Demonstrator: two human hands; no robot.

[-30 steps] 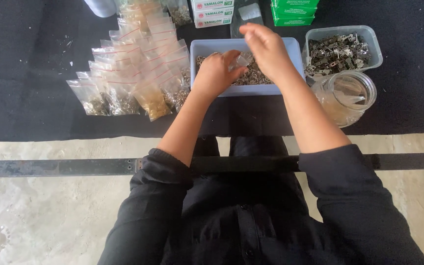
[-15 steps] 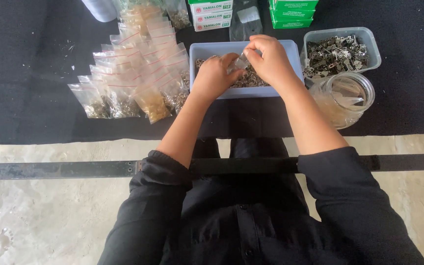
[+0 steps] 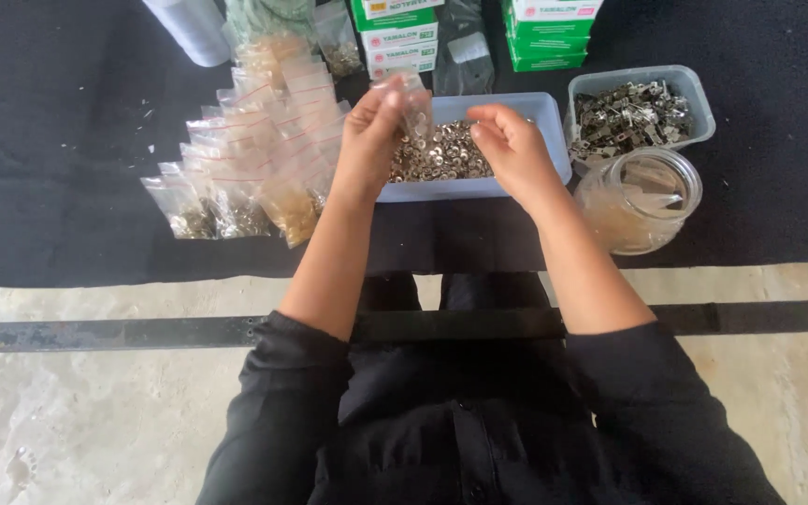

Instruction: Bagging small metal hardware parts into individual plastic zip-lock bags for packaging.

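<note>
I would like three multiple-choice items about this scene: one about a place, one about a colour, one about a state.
1. Where is the glass jar?
A. left of the tray
B. in front of the small tub
C. on the floor

2. What colour is the mat?
A. black
B. white
C. red

3. What does the left hand do?
A. lies flat on the mat
B. holds a small clear bag
C. grips the jar

Answers:
1 B, the jar stands just below the small tub, right of the tray.
2 A, the mat is black.
3 B, its fingers pinch the bag above the tray.
</note>
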